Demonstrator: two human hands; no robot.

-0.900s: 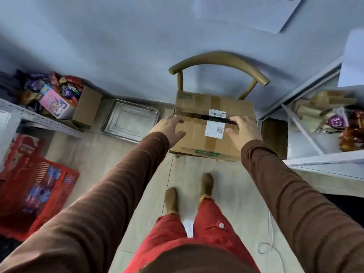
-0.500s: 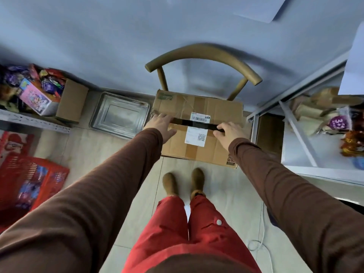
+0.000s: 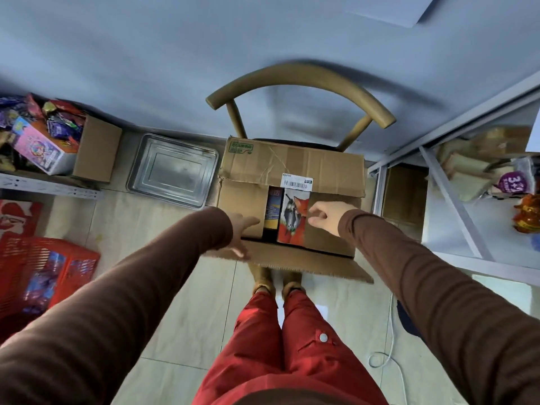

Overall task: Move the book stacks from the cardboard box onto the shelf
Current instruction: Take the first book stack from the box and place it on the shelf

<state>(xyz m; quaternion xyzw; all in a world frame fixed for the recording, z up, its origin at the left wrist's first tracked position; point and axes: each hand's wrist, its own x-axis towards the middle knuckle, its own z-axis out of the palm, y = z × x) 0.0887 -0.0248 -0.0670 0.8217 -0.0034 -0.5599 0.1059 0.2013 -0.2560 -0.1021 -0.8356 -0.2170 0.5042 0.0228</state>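
The cardboard box [image 3: 292,165] sits on a wooden chair [image 3: 301,80] in front of me. Its near flap [image 3: 306,263] is folded down toward me and the far flap lies flat with a barcode label. Between the two inner flaps, books show: one with a fox picture on an orange cover [image 3: 292,220] and a darker blue and yellow one [image 3: 273,209] beside it. My left hand [image 3: 242,232] lies spread across the left inner flap and the near flap. My right hand [image 3: 324,214] pinches the edge of the right inner flap. A white metal shelf [image 3: 467,258] stands at the right.
A metal tray [image 3: 172,171] lies on the floor left of the chair. A second cardboard box [image 3: 96,147] with snack packets sits on a low shelf at the left. A red basket [image 3: 43,270] is at lower left. A white cable [image 3: 388,346] trails on the floor. Packets fill the right shelf.
The box's near flap has swung down toward me and the books inside now show. Both hands moved from the taped seam to the inner flaps.
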